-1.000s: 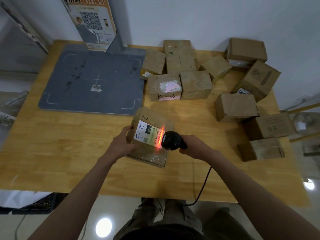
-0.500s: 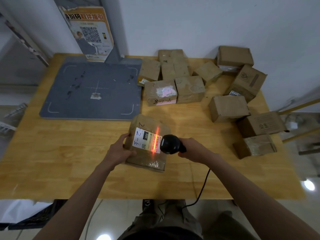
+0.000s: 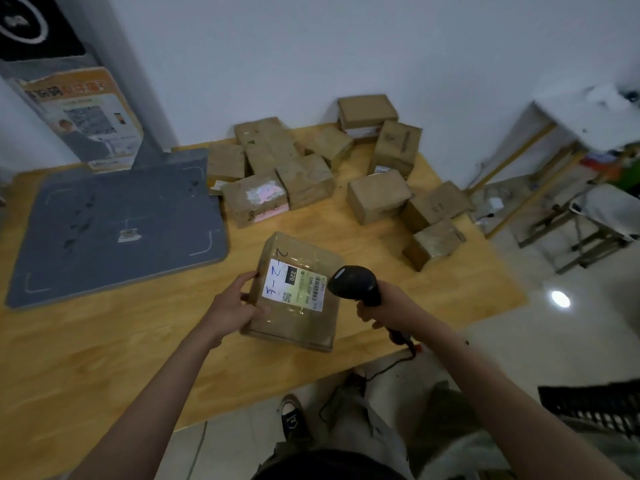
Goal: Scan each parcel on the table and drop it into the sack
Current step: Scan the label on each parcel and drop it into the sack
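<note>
Head view: left hand (image 3: 231, 310) grips the parcel (image 3: 297, 293) near the table (image 3: 104, 341) edge; right hand (image 3: 388, 308) holds the scanner (image 3: 354, 284) beside it. Red beam gone, so scanning seems finished.

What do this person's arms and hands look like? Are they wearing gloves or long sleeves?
No gloves and no long sleeves show. The left hand and right hand are bare, and both forearms are bare right up to the bottom edge of the picture. No watch, ring or bracelet can be seen on either wrist or on the fingers. Any sleeve higher up lies outside the view.
</note>
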`<state>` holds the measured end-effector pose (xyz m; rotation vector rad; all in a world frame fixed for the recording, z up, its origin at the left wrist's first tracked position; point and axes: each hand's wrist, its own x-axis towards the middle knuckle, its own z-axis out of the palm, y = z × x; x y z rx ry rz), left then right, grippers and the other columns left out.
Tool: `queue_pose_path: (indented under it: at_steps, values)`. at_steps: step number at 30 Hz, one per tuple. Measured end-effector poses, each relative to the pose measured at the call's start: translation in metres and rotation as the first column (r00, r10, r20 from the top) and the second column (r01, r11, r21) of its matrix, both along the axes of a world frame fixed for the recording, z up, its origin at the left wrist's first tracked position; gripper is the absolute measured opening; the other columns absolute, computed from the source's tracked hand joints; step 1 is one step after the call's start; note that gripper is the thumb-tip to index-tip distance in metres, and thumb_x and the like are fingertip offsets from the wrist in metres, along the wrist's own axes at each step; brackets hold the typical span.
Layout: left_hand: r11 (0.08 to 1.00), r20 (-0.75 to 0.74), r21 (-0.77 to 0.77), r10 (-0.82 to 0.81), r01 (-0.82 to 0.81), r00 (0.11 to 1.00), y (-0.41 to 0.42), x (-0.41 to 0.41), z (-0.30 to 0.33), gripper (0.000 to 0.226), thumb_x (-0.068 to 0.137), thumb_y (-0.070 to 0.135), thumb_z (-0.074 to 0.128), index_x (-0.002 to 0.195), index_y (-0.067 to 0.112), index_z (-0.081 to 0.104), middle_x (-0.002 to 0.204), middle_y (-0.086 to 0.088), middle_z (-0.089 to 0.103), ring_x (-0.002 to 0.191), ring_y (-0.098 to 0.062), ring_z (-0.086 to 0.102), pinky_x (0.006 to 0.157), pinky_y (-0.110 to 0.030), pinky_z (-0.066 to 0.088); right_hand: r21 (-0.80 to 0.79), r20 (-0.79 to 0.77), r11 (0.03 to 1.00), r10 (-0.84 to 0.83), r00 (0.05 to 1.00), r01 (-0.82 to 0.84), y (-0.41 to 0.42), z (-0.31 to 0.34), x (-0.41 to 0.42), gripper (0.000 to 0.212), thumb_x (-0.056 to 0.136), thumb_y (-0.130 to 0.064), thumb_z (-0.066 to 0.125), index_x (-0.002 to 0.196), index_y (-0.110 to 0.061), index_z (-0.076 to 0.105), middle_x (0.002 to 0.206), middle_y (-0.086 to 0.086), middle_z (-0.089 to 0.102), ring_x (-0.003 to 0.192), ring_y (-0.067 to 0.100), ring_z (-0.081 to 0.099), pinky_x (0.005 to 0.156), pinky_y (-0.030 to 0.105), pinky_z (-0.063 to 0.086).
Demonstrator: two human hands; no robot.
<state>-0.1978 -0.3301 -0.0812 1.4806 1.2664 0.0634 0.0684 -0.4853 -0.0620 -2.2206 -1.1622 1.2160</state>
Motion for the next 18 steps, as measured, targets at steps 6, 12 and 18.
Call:
queue_pose_path:
  at_steps: [6,12,18]
  values:
    - [0.979,0.098,-0.104,-0.166,0.176,0.981,-0.032,0.067,0.018,0.075,0.081,0.014,0.078,0.141,0.042,0.043,0.114,-0.006,0.067,0.100,-0.023,0.068,0.080,-0.038,0.057,0.075,-0.255,0.887,-0.425,0.869,0.456,-0.078,-0.005,0.018,0.031,0.088,-0.013,0.072,0.117,-0.020,0.062,0.110,-0.001,0.068,0.095,0.022,0.069,0.073,0.038,0.064]
    - [0.909,0.123,-0.180,-0.359,0.377,0.925,-0.088,0.136,0.026,0.072,0.084,0.015,0.077,0.140,0.041,0.042,0.115,-0.006,0.068,0.101,-0.023,0.068,0.085,-0.042,0.057,0.103,-0.475,0.619,-0.657,0.585,0.778,-0.174,-0.014,0.030,0.023,0.090,-0.010,0.072,0.108,-0.022,0.064,0.110,0.008,0.070,0.103,0.027,0.069,0.088,0.052,0.060]
    - [0.790,0.090,-0.201,-0.574,0.579,0.814,-0.166,0.203,0.021,0.072,0.083,0.014,0.077,0.140,0.040,0.040,0.114,-0.005,0.068,0.102,-0.023,0.068,0.087,-0.043,0.056,0.091,-0.445,0.408,-0.800,0.404,0.908,-0.276,-0.029,0.032,0.023,0.088,-0.011,0.072,0.109,-0.017,0.065,0.109,0.007,0.070,0.103,0.024,0.068,0.088,0.047,0.060]
